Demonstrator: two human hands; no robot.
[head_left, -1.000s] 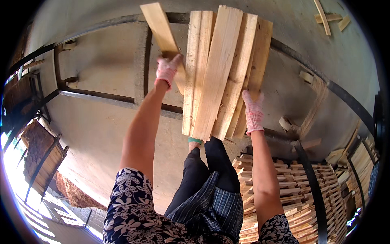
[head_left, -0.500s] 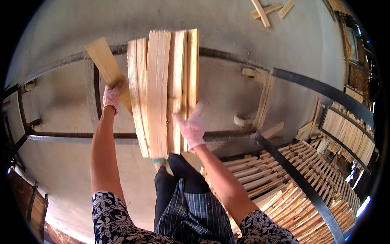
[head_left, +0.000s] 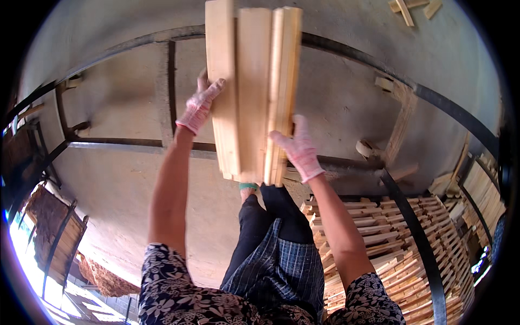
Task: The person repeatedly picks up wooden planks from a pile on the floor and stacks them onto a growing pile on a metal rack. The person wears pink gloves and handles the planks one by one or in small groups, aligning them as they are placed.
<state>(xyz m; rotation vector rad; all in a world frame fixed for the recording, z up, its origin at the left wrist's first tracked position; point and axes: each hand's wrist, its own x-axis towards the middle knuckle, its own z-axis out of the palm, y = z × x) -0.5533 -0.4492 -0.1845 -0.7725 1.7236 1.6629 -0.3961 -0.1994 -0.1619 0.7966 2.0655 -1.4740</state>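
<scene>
A bundle of long, pale wooden slats stands between my hands over the metal frame, its far end near the top of the picture. My left hand, in a pinkish-white knit glove, grips the bundle's left edge, thumb on the front face. My right hand, gloved alike, is closed round the right edge near the lower end, its thumb on the front. Slightly blurred, the slats lie side by side with uneven ends. Most of the fingers behind the wood are hidden.
A dark metal frame of bars crosses the concrete floor below. Layered wooden slats are piled at the lower right, behind a slanting dark bar. Loose wood pieces lie on the floor at the top right.
My left hand, earlier holding a separate slat tilted off to the left, is now against the bundle with that slat joined to it. The bundle has moved up and right in view.
</scene>
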